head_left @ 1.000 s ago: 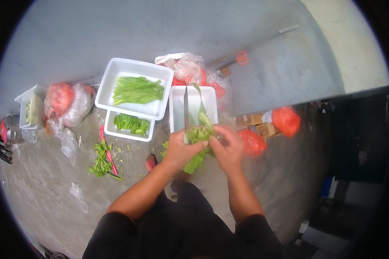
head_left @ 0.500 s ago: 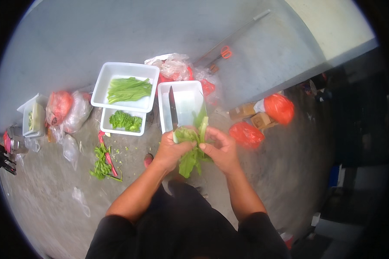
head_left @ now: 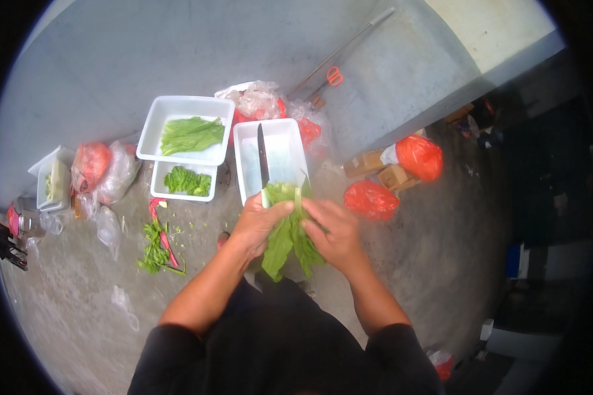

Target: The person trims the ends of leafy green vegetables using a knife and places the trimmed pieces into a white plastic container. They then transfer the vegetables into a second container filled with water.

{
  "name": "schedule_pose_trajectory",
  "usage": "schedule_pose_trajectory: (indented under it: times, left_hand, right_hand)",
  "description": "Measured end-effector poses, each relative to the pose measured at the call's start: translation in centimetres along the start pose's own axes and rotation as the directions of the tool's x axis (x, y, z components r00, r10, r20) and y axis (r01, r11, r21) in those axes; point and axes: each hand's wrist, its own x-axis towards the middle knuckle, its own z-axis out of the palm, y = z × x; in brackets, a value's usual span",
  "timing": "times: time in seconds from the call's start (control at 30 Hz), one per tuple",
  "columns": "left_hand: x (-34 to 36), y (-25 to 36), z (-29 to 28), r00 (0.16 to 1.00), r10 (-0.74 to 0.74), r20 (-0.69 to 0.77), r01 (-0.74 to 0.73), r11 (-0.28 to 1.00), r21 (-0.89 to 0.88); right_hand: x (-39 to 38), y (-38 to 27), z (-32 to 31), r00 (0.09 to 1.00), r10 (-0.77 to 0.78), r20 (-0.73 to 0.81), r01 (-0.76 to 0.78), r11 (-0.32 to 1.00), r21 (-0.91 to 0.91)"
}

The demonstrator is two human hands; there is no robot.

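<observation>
Between my two hands is a bunch of leafy green vegetable (head_left: 282, 247), its leaves hanging down and a pale stalk standing up. My left hand (head_left: 255, 225) is closed on it, thumb on top. The fingers of my right hand (head_left: 333, 230) pinch the stalk and leaves from the other side, slightly blurred. A dark-bladed knife (head_left: 263, 155) points away from me over the white tray (head_left: 238, 161). Its near end meets my left hand; I cannot tell whether the hand grips it or it lies in the tray.
Left of the tray, a white tub (head_left: 153, 128) holds long greens (head_left: 191, 134), and a smaller tub (head_left: 157, 187) holds chopped greens (head_left: 188, 181). Discarded leaves (head_left: 153, 249) lie on the floor. Red bags (head_left: 371, 201) and cardboard boxes (head_left: 394, 176) are at right; scissors (head_left: 335, 76) hang on the wall.
The greens' leaves now hang lower and more spread out. My right hand has shifted over the stalk. The whole view has shifted slightly.
</observation>
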Motion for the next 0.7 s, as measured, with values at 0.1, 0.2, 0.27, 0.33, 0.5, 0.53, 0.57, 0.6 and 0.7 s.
schedule_pose_trajectory:
  times: [0.1,0.2,0.27,0.33,0.5,0.53,0.57,0.6,0.7]
  left_hand:
    - [-0.2,0.2,0.2,1.0,-0.024,0.006,0.024,0.999,-0.021]
    - [0.0,-0.3,0.4,0.999,0.01,-0.034,-0.008,0.999,0.054]
    - [0.1,-0.7,0.1,0.998,0.039,-0.046,-0.036,0.997,0.069]
    - [0.3,-0.9,0.1,0.997,0.061,-0.045,-0.057,0.996,0.073]
    - [0.2,-0.3,0.4,0.993,0.114,-0.04,-0.106,0.982,0.157]
    - [0.3,-0.3,0.4,0.992,0.126,-0.027,-0.119,0.978,0.17]
    - [0.3,-0.3,0.3,0.99,0.137,-0.015,-0.132,0.974,0.182]
    - [0.4,-0.3,0.3,0.989,0.148,0.001,-0.145,0.971,0.19]
    - [0.5,-0.7,0.2,0.987,0.162,-0.009,-0.154,0.951,0.269]
  right_hand:
    - [0.1,0.1,0.2,1.0,0.023,-0.021,-0.024,1.0,-0.011]
    - [0.1,0.5,0.5,0.998,0.053,-0.03,-0.053,0.999,-0.002]
    - [0.2,0.6,1.0,0.998,0.034,-0.044,-0.034,0.999,-0.003]
    - [0.3,1.0,1.2,0.997,0.047,-0.067,-0.045,0.998,0.034]
    - [0.3,1.5,1.4,0.996,0.052,-0.076,-0.042,0.99,0.135]
    - [0.3,1.5,1.4,0.995,0.056,-0.079,-0.045,0.991,0.127]
    - [0.4,1.6,1.5,0.995,0.059,-0.082,-0.049,0.992,0.118]
    - [0.4,1.7,1.6,0.994,0.07,-0.078,-0.06,0.99,0.124]
    - [0.3,2.1,1.6,0.994,0.106,-0.032,-0.099,0.983,0.155]
